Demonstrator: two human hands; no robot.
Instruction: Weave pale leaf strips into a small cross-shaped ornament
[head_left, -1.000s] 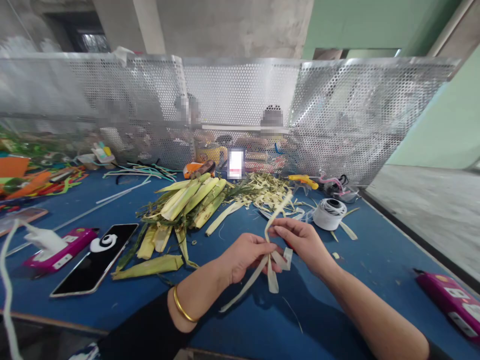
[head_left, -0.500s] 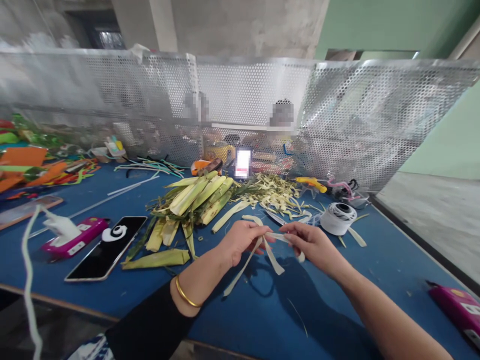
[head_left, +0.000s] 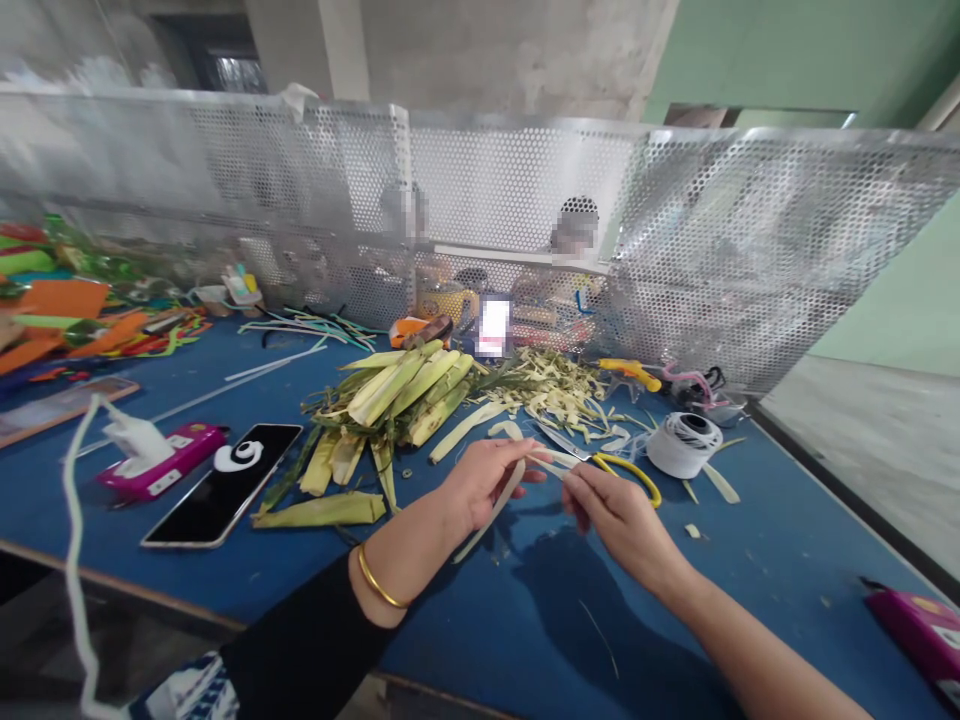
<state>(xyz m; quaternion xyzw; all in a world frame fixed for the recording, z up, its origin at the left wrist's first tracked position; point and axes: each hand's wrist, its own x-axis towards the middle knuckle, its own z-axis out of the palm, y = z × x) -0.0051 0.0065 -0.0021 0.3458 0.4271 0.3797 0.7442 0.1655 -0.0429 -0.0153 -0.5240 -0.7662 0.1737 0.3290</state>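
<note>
Pale corn husk strips [head_left: 491, 522] hang from my left hand [head_left: 491, 480], whose thumb and fingers pinch them where they meet. My right hand [head_left: 609, 508], closed, grips the ends of strips that stretch between the two hands. Just beyond my right hand lie scissors with yellow handles [head_left: 634, 476], their blades pointing left. A spool of white string [head_left: 684, 445] stands to the right of them. Left of my hands is a pile of green-yellow corn husks [head_left: 397, 400], with one loose husk [head_left: 319, 510] in front.
Husk scraps [head_left: 559, 390] are heaped behind my hands. A phone [head_left: 225, 485] and a purple power strip [head_left: 169, 460] lie at left; another purple object [head_left: 915, 635] is at far right. A perforated metal screen [head_left: 517, 180] runs along the back, with people behind it.
My right hand has closed around the strip ends and turned its knuckles up. The strip that hung down between my hands is now drawn up toward the right hand. The scissors' yellow handles show now.
</note>
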